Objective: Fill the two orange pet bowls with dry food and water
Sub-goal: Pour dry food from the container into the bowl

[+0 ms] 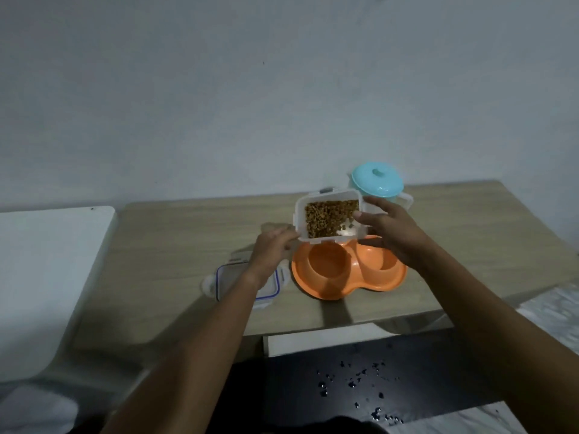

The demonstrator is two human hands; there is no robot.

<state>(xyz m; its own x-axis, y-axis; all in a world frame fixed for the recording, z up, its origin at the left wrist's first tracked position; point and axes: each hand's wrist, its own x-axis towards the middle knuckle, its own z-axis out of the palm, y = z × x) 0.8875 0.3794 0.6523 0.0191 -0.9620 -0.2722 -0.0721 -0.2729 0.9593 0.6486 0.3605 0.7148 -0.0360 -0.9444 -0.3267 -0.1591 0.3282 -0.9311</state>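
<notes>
**Tilting the food container over the twin bowls**

Holding the open container point(329, 219) of dry food point(330, 217) with both hands, the person tips it above the orange pet bowls point(347, 272). The left hand point(271, 250) pinches its near-left corner; the right hand point(390, 228) wraps its grip round the right side. Both wells look empty. A steep tilt could release the kibble at once, overshooting the left well or spilling into the right one, presumably meant for water. The bowls sit near the surface point(175, 245) front edge; the lid point(247, 285) lies just left, the blue-lidded jug point(377, 183) behind. Open room lies to the far left and right.
</notes>
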